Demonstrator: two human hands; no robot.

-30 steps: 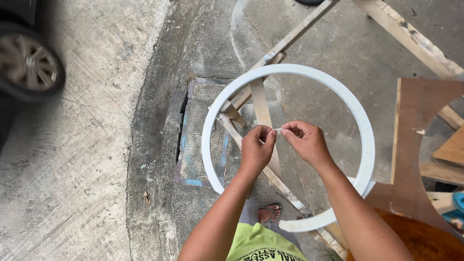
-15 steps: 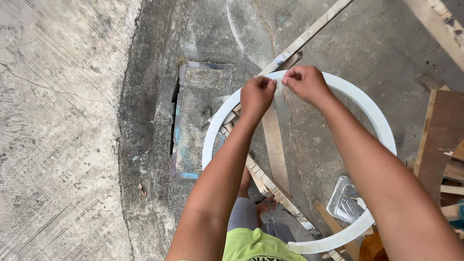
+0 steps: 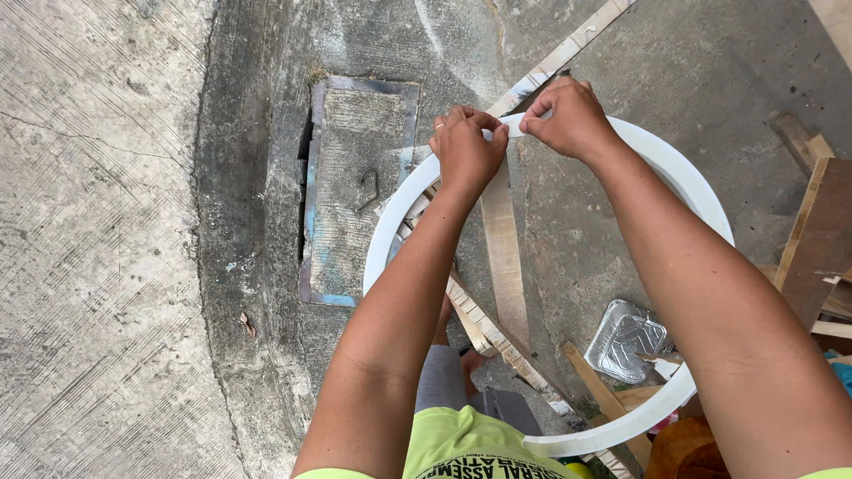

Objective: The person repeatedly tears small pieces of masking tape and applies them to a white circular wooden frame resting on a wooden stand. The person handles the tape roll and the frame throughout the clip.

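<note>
The left hand [image 3: 466, 151] and the right hand [image 3: 570, 117] both pinch the far rim of a large white plastic ring [image 3: 390, 232], fingertips nearly meeting, each clamped on it. The ring is held above the concrete floor [image 3: 106, 266], over loose wooden slats [image 3: 503, 257], beside a rectangular concrete drain cover [image 3: 359, 191] and a crumpled foil tray [image 3: 624, 340]

Outdoor makeshift carpentry spot, street-side: rough concrete ground [image 3: 98, 266], metal drain cover [image 3: 355, 186] w/ hook handle, scrap wood strips [image 3: 506, 257] & boards [image 3: 821, 239] at right.
</note>
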